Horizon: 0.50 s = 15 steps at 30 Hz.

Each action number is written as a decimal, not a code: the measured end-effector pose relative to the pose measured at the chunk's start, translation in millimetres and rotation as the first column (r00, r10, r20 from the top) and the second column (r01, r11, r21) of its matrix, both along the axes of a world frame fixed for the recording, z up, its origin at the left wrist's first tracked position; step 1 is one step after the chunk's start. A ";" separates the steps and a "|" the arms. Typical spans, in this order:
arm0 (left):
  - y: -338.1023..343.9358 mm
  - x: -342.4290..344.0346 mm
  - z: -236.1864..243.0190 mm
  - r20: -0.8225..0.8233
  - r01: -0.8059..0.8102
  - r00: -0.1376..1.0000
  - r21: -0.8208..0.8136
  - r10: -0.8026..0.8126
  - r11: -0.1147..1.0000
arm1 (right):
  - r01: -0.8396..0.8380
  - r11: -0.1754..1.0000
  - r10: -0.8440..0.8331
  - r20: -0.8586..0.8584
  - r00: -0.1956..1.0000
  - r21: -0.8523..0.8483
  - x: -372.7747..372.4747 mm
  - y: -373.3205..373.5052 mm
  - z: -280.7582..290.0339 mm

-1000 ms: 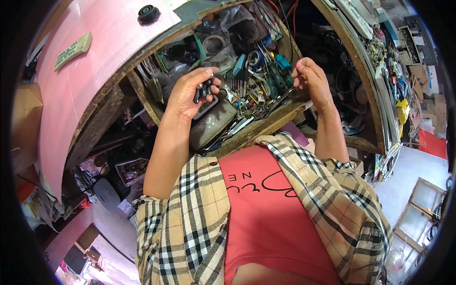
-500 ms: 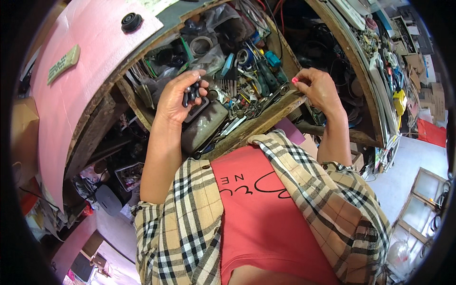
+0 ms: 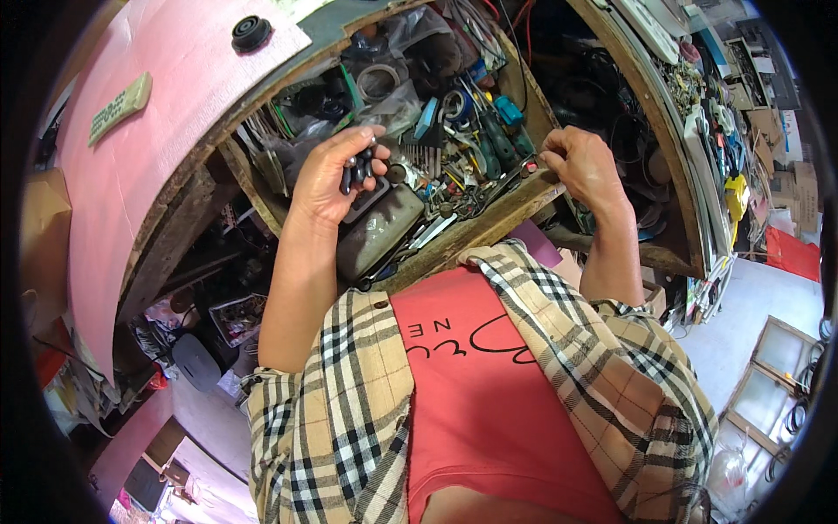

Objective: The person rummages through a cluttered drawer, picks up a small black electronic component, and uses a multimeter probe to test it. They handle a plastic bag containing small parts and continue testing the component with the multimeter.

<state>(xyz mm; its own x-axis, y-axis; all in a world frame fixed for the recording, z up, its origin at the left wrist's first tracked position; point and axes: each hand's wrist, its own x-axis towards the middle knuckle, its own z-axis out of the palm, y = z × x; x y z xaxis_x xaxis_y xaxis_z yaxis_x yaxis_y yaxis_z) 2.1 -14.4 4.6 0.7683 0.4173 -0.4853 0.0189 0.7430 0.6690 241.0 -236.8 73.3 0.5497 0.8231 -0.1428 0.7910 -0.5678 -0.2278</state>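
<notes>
My left hand [image 3: 327, 179] is held palm up over the left part of an open wooden drawer [image 3: 489, 223]. Its fingers curl around several small black pieces with shiny metal ends [image 3: 359, 168]; their exact kind I cannot make out. Above the drawer's right front corner, my right hand [image 3: 587, 170] has thumb and fingers drawn together, with nothing visible in them. A small red piece [image 3: 530, 166] shows just beyond those fingertips, apart from them. Below my left hand sits a worn grey box [image 3: 377, 234]. Dark green-handled screwdrivers [image 3: 487, 142] lie beyond the red piece.
Clear plastic bags [image 3: 393, 109], a tape roll [image 3: 378, 82] and loose metal bits crowd the drawer. On the pink tabletop [image 3: 183, 52] lie a pale green remote control [image 3: 120, 108] and a round black part [image 3: 251, 34]. Cluttered goods line the right side.
The red piece was between my right fingertips; now it is lower and apart from them. My right hand has barely moved. My left hand keeps hold of the black pieces.
</notes>
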 end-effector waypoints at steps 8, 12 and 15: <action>-0.3 -0.5 5.5 -0.019 0.025 1.000 0.012 -0.025 1.000 | -0.163 0.986 0.164 -0.026 0.986 0.024 -24.1 19.0 -16.0; 0.0 -0.5 3.3 -0.015 0.015 1.000 0.019 -0.015 1.000 | -0.188 0.978 0.178 -0.114 0.977 -0.086 -39.7 32.4 -31.8; 0.7 -0.7 2.9 -0.008 0.011 1.000 0.015 -0.011 1.000 | -0.223 0.958 0.201 -0.132 0.971 -0.179 -47.1 38.8 -40.2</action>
